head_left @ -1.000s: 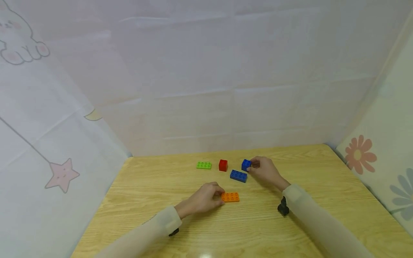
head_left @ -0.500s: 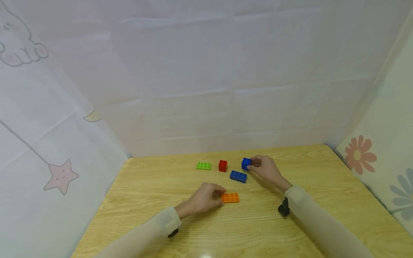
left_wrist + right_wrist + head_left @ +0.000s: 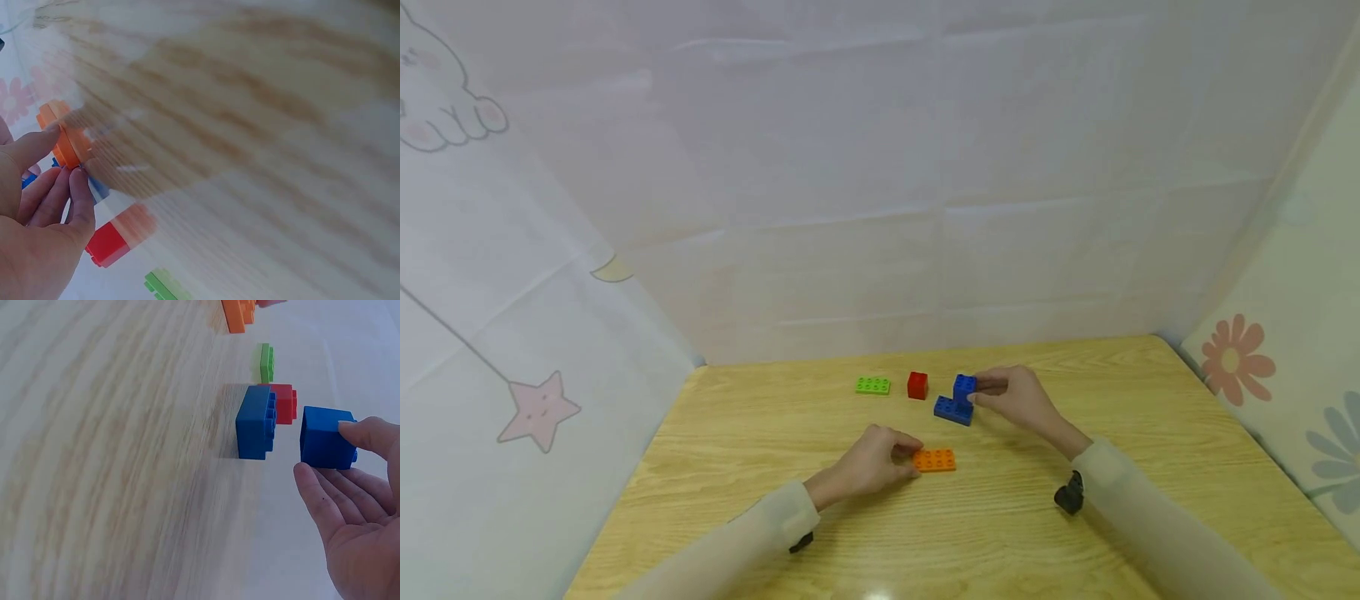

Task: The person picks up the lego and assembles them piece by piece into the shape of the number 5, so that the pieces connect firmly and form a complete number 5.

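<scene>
The right hand (image 3: 1018,402) pinches a small blue block (image 3: 965,387) between thumb and fingers. In the right wrist view that block (image 3: 326,437) is held a little above the studs of a longer blue brick (image 3: 253,425), with a gap between them. Near the middle of the table, the left hand (image 3: 868,462) holds the left end of a flat orange brick (image 3: 935,460) between thumb and fingertips; the left wrist view also shows this orange brick (image 3: 64,137) in its grip.
A red block (image 3: 917,385) stands left of the blue bricks, and a flat green brick (image 3: 873,385) lies farther left. The wooden table (image 3: 760,433) is bordered by a pale cloth (image 3: 850,250) behind and at both sides.
The right hand has carried the small blue block left, from beside the longer blue brick to over its right part. The left hand and the orange brick have stayed almost still.
</scene>
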Available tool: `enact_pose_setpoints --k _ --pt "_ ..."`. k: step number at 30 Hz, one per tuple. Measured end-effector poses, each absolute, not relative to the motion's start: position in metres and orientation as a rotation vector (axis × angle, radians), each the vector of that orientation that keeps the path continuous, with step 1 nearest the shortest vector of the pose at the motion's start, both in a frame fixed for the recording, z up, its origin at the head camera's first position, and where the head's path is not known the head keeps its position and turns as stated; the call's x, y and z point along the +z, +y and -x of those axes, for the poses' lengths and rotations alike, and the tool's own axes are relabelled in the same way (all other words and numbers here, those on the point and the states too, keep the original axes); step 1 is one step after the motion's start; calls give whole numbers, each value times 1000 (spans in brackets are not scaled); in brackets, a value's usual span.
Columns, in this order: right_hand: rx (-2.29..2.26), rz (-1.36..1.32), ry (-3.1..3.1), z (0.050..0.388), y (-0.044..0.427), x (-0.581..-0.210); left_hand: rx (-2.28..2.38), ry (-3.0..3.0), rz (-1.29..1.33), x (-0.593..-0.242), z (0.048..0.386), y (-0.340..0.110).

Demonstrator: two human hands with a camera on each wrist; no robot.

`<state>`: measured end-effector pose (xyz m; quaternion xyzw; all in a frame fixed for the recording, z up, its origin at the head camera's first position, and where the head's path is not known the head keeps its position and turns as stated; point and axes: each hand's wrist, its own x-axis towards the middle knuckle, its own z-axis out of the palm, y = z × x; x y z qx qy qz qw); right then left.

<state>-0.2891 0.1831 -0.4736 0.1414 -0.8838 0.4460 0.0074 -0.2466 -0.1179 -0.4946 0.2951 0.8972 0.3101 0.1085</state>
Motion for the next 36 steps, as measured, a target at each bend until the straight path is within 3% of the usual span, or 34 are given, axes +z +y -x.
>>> enact_pose_setpoints --k 21,36 --pt "1601 -479 -2681 261 181 -484 919 2649 -894 -499 247 -117" --pt "1619 -657 -2715 242 171 -488 927 2637 -910 -498 248 -120"
